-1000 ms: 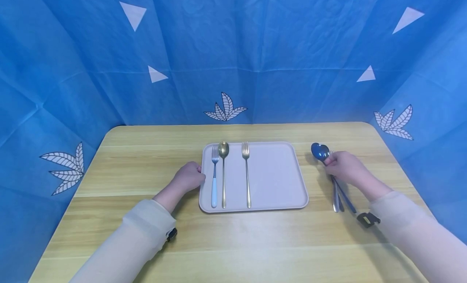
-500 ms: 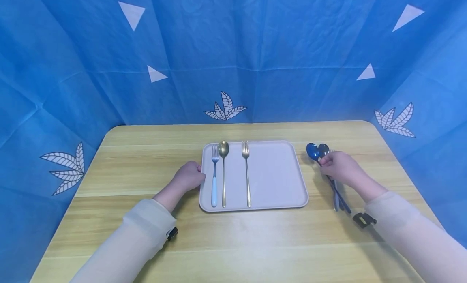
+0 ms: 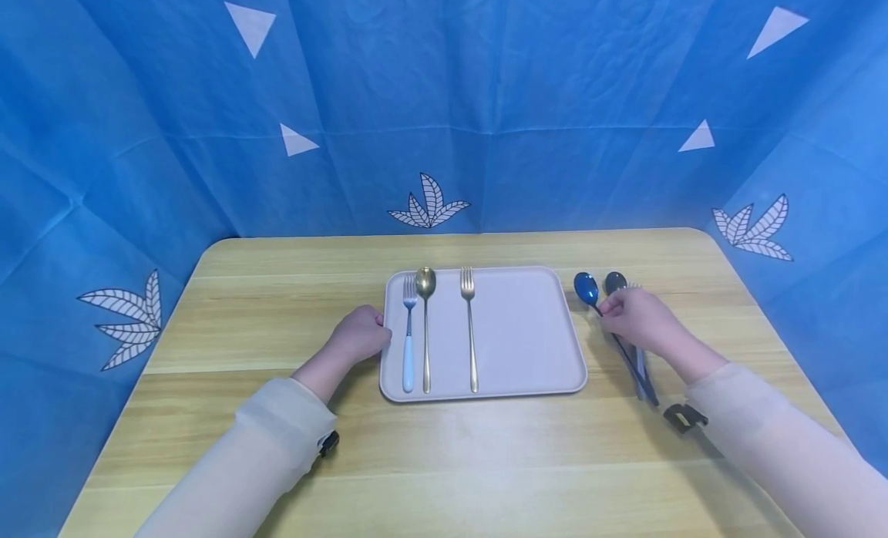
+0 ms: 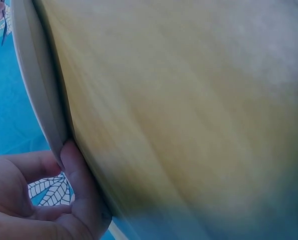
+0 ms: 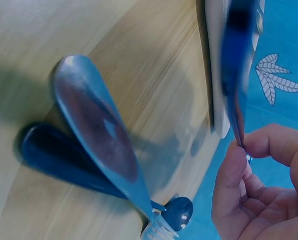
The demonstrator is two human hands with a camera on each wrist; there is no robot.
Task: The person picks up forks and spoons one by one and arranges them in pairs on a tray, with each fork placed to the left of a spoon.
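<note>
Desk (image 3: 486,461), tray (image 3: 527,330), blue spoon (image 3: 586,288): we see a two-handed job.
L hand (image 3: 358,336) grips the tray's L rim, fingers curled; R hand (image 3: 644,318) pinches the blue spoon near its bowl, just R of the tray, handle crossing other cutlery (image 5: 103,135). Step, we judge: parting one pc. from the pile; next prob. calls for a lift w/o dragging the rest.

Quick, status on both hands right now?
Left hand: closed, pinching the left rim of the tray.
Right hand: closed, pinching the blue spoon just below its bowl.
</note>
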